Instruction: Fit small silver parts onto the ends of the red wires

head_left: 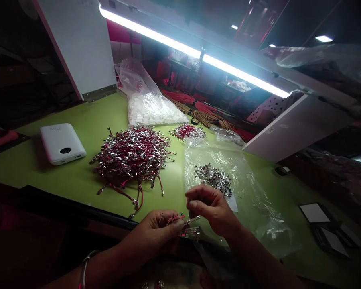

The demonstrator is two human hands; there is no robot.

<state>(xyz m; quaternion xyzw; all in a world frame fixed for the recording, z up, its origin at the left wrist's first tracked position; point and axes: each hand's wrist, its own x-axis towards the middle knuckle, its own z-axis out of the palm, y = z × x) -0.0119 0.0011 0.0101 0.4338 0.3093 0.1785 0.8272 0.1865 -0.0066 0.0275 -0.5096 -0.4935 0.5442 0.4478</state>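
My left hand (164,228) is closed around a small bunch of short red wires (175,218), whose metal terminal ends (192,232) stick out to the right past the thumb. Just right of that bunch, my right hand (209,206) has thumb and fingertips curled together in a pinch. What lies between those fingertips, if anything, is too small to make out. Beyond the right hand, a scatter of small loose metal terminals (213,178) lies on a clear plastic bag (243,192). A big heap of red wires with metal ends (132,154) sits left of centre.
On the green table (33,172) are a white power bank (62,143), a smaller pile of red wires (189,131) and a bag of white plastic pieces (153,108). Wire bundles (204,114) lie behind. A lamp tube (150,32) hangs above; dark-framed objects (314,212) lie right.
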